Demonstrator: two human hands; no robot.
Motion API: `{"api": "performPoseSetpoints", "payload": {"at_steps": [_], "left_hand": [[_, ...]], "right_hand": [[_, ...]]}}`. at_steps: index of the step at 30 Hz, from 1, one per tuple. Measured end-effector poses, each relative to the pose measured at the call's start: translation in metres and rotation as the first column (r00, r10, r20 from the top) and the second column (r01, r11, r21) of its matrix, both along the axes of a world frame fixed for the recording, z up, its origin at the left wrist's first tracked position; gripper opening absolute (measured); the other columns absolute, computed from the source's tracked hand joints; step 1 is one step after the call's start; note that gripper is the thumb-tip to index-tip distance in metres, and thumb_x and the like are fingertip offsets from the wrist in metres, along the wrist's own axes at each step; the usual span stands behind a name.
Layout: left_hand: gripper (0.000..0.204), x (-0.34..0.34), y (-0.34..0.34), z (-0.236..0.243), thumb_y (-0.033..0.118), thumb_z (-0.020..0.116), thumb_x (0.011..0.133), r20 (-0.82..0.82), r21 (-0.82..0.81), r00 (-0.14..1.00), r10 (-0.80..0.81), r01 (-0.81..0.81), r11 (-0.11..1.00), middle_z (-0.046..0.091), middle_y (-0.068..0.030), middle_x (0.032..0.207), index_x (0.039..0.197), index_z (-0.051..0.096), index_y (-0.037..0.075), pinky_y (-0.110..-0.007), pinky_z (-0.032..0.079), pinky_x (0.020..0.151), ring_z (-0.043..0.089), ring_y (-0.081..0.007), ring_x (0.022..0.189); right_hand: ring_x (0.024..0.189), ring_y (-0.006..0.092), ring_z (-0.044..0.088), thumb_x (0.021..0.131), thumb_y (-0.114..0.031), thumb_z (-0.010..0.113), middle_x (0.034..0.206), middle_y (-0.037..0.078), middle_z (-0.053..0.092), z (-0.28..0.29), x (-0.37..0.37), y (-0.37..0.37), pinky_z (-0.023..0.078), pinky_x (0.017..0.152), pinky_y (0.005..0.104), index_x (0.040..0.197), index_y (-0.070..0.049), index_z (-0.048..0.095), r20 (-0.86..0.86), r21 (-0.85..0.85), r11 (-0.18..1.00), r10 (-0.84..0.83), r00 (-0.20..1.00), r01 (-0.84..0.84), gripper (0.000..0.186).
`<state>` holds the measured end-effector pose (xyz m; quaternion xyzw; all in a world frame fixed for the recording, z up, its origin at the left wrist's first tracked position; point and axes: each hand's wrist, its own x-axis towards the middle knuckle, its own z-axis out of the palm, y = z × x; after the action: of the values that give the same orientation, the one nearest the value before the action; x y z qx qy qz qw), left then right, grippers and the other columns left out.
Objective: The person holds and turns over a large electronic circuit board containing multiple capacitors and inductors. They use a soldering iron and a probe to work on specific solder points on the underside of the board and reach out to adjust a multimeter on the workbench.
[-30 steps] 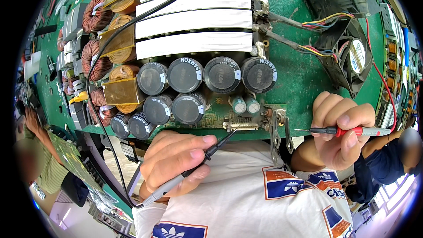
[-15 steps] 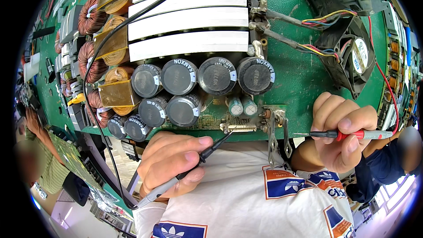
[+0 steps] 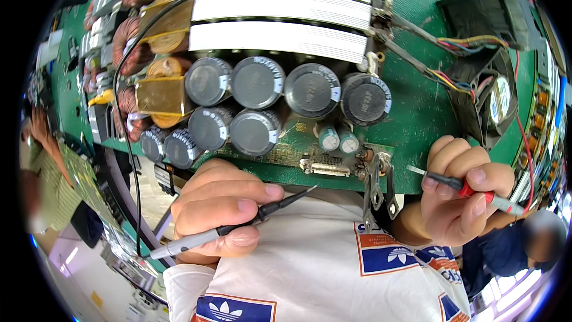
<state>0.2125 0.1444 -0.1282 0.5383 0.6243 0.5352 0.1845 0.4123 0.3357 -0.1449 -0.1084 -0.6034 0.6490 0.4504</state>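
Observation:
My left hand (image 3: 220, 206) pinches a grey-and-black test probe (image 3: 187, 243) whose thin tip points up and right. That tip stops just short of the board's near edge, below a white pin connector (image 3: 325, 167), seemingly apart from it. In my right hand (image 3: 466, 188) is a red-and-black test probe (image 3: 468, 189), its tip pointing left toward the metal terminal lugs (image 3: 375, 188) without reaching them. Behind both hands lies a circuit board (image 3: 286, 156) carrying large black capacitors (image 3: 313, 90), two small green capacitors (image 3: 329, 138) and white finned heat sinks (image 3: 280, 40).
Copper coils (image 3: 126, 45) and yellow-taped transformers (image 3: 161, 96) line the board's left. Two black fans (image 3: 479, 92) on wires sit at right on the green mat (image 3: 411, 116). A black lead (image 3: 128, 125) arcs over the board; a red lead (image 3: 524, 137) runs right. People sit at both sides.
The black probe's tip has come away from the connector. The red probe has tilted, its tip now higher. The whole view has shifted, with the board appearing farther right.

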Motion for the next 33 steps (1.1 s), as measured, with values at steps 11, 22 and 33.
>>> {"api": "performPoseSetpoints", "payload": {"at_steps": [11, 22, 33], "left_hand": [[0.021, 0.035, -0.02, -0.011, 0.025, 0.065, 0.092, 0.009, 0.073, 0.983, 0.185, -0.185, 0.98, 0.073, -0.0081, 0.083, 0.105, 0.054, 0.012, -0.041, 0.047, 0.077, 0.065, -0.0218, 0.067], [0.013, 0.035, -0.014, -0.01, 0.017, 0.063, 0.088, 0.052, 0.066, 0.981, 0.188, -0.192, 0.979, 0.071, -0.0057, 0.072, 0.096, 0.058, 0.008, -0.038, 0.046, 0.079, 0.068, -0.0189, 0.064], [0.016, 0.027, -0.017, -0.005, 0.018, 0.068, 0.086, 0.045, -0.003, 0.99, 0.131, -0.131, 0.991, 0.071, -0.006, 0.072, 0.097, 0.059, 0.009, -0.036, 0.049, 0.077, 0.069, -0.0198, 0.064]], "right_hand": [[0.069, 0.022, 0.056, 0.1, -0.035, 0.048, 0.088, 0.012, 0.051, -0.009, 0.011, 0.0, 0.043, 0.068, 0.0415, 0.117, -0.009, 0.047, 0.051, 0.152, 0.988, 0.028, 0.998, -0.036, 0.031], [0.087, 0.0235, 0.042, 0.1, -0.029, 0.043, 0.086, 0.005, 0.042, -0.002, 0.018, 0.005, 0.028, 0.091, 0.0471, 0.119, -0.012, 0.051, 0.019, -0.012, 0.988, 0.155, 0.988, -0.155, 0.027], [0.083, 0.0226, 0.039, 0.099, -0.033, 0.046, 0.08, 0.003, 0.04, -0.001, 0.013, 0.004, 0.027, 0.084, 0.0457, 0.111, -0.013, 0.048, 0.072, 0.038, 0.993, 0.113, 0.991, -0.116, 0.024]]}}
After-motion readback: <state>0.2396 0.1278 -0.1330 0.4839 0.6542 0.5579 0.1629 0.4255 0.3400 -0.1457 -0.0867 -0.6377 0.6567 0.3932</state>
